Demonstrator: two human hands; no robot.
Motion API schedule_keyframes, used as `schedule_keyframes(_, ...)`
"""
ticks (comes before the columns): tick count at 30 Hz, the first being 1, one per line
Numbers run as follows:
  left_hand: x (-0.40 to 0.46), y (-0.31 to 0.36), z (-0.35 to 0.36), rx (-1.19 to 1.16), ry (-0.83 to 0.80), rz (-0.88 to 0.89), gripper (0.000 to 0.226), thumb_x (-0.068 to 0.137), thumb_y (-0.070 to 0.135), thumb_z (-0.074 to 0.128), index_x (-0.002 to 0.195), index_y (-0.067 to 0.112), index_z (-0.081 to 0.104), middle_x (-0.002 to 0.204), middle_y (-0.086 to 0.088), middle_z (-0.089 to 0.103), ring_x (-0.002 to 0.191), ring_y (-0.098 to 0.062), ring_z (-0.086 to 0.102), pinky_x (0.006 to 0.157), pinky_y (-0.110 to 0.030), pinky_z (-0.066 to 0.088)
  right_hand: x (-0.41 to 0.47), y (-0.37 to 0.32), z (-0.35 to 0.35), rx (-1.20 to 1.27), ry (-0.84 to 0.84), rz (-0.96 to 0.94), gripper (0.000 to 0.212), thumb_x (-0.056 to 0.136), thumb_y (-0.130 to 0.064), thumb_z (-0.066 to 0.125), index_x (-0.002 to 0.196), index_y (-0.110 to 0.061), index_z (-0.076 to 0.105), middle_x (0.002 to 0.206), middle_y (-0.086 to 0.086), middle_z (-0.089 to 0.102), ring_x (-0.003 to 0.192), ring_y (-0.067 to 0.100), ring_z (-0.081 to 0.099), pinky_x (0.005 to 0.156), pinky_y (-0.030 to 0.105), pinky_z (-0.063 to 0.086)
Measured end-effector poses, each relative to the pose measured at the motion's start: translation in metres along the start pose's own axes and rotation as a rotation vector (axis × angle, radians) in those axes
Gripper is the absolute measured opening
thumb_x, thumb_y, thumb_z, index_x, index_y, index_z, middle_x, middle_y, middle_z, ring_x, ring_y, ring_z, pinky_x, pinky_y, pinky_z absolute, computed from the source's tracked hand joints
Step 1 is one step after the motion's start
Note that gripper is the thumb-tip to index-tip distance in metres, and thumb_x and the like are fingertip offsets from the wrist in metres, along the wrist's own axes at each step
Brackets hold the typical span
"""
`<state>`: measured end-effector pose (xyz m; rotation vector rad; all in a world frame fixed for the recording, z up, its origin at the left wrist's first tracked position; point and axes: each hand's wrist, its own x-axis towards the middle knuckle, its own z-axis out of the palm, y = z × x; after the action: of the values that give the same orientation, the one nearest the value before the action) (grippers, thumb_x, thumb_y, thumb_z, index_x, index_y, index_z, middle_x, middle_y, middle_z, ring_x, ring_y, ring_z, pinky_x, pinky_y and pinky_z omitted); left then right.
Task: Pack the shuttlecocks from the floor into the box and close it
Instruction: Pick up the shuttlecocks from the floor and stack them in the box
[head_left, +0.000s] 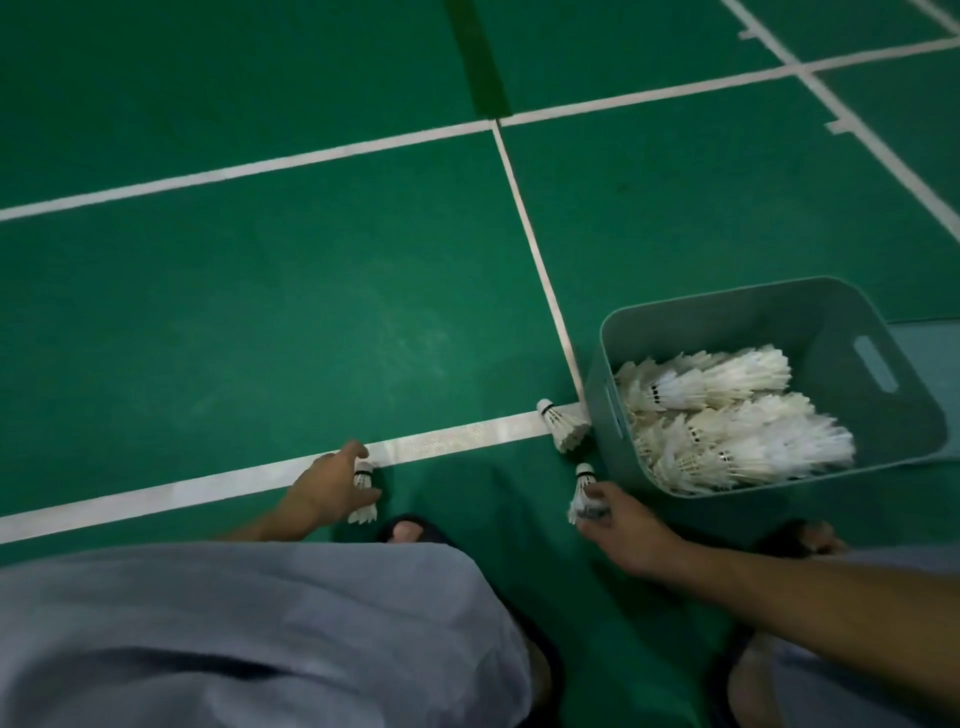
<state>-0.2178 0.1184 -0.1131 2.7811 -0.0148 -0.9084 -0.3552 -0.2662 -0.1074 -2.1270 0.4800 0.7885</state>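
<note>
Setting: green court floor (311, 312) with white lines; person crouched, head view looking down.
Box: grey-green plastic box (883, 415) on the floor at right, open, no lid in view; many shuttlecocks in the box (727, 415) lying on their sides.
Left hand (324, 488): fingers curled round a left shuttlecock (363, 493) at the white line, cork end up, feathers by the floor.
Right hand (618, 525): fingers pinch the feather skirt of a right shuttlecock (582, 491), cork pointing away, just beside the box's near wall.
Loose: third shuttlecock (563, 423) on its side on the floor, close against the box's left wall; touching or not, cannot tell.
Handling, judged: very light, feathers brittle and easily crushed; hold lightly, best at cork or skirt base, and drop in rather than press down.
Stage, judged: near the end; three left outside, closing not yet done.
</note>
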Motion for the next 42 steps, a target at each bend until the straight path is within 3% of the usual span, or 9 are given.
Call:
schedule_keyframes(3,0.009,0.013,0.000,-0.038,-0.021,0.043,0.060,0.083,0.031,0.084,0.134,0.021,0.054,0.094,-0.008,0.072,0.086,-0.030,0.068,0.070,-0.037,0.050,0.000,-0.010,0.002,0.056,0.033,0.012,0.052,0.098,-0.026,0.067,0.146,-0.016,0.049,0.137,0.004,0.060,0.122,0.022,0.060,0.102,0.025,0.044)
schedule_keyframes(7,0.014,0.054,-0.010,-0.144,-0.074,0.162,0.062,0.079,0.027,0.082,0.133,0.027,0.053,0.105,0.002,0.072,0.088,-0.020,0.069,0.071,-0.029,0.051,-0.001,-0.017,0.011,0.164,0.117,0.035,0.052,0.097,-0.020,0.068,0.145,-0.010,0.052,0.139,0.010,0.058,0.119,0.021,0.059,0.099,0.024,0.041)
schedule_keyframes(10,0.016,0.099,-0.013,-0.039,-0.089,0.292,0.065,0.072,0.042,0.073,0.132,0.034,0.048,0.104,0.009,0.073,0.091,-0.019,0.069,0.076,-0.033,0.055,-0.005,-0.018,0.018,0.210,0.129,0.027,0.053,0.095,-0.020,0.071,0.143,-0.010,0.052,0.136,0.009,0.055,0.115,0.018,0.057,0.100,0.024,0.042)
schedule_keyframes(17,0.028,0.209,-0.004,0.304,0.022,0.648,0.060,0.089,0.032,0.068,0.142,0.026,0.041,0.114,-0.009,0.069,0.093,-0.032,0.067,0.070,-0.037,0.052,-0.008,-0.016,0.013,0.196,0.167,-0.010,0.045,0.099,-0.017,0.063,0.142,-0.009,0.054,0.136,0.003,0.053,0.108,0.015,0.062,0.094,0.021,0.045)
schedule_keyframes(23,0.057,0.246,0.015,0.513,0.096,0.794,0.069,0.095,0.023,0.070,0.154,0.039,0.039,0.136,-0.012,0.041,0.099,-0.031,0.063,0.074,-0.044,0.057,-0.010,-0.018,0.006,0.178,0.142,-0.021,0.043,0.100,-0.024,0.059,0.142,-0.015,0.056,0.139,0.000,0.054,0.119,0.014,0.060,0.102,0.024,0.046)
schedule_keyframes(31,0.064,0.244,0.021,0.485,0.084,0.729,0.050,0.094,0.023,0.068,0.139,0.030,0.049,0.126,-0.009,0.047,0.105,-0.030,0.061,0.071,-0.041,0.051,-0.019,-0.035,0.002,0.222,0.085,-0.066,0.043,0.099,-0.030,0.059,0.141,-0.020,0.056,0.131,-0.001,0.061,0.113,0.011,0.064,0.102,0.030,0.051)
schedule_keyframes(35,0.058,0.229,0.020,0.458,0.078,0.687,0.051,0.094,0.026,0.068,0.142,0.031,0.049,0.126,-0.005,0.049,0.102,-0.026,0.062,0.075,-0.039,0.056,-0.026,-0.043,-0.004,0.225,0.071,-0.087,0.044,0.099,-0.031,0.059,0.142,-0.020,0.056,0.126,0.002,0.067,0.092,0.003,0.060,0.083,0.019,0.048)
schedule_keyframes(40,0.042,0.206,-0.005,0.239,0.094,0.578,0.037,0.095,0.055,0.065,0.125,0.038,0.051,0.125,0.005,0.049,0.091,-0.020,0.062,0.076,-0.036,0.051,-0.045,-0.065,-0.014,0.213,0.073,-0.190,0.036,0.097,-0.030,0.060,0.133,-0.021,0.062,0.108,0.004,0.073,0.075,0.002,0.062,0.073,0.021,0.052)
schedule_keyframes(42,0.031,0.200,-0.026,0.221,0.108,0.562,0.040,0.094,0.063,0.063,0.123,0.039,0.051,0.124,0.008,0.048,0.091,-0.017,0.061,0.077,-0.036,0.049,-0.054,-0.079,-0.024,0.183,0.070,-0.256,0.037,0.098,-0.031,0.059,0.132,-0.021,0.063,0.115,0.003,0.071,0.081,0.005,0.064,0.080,0.024,0.053)
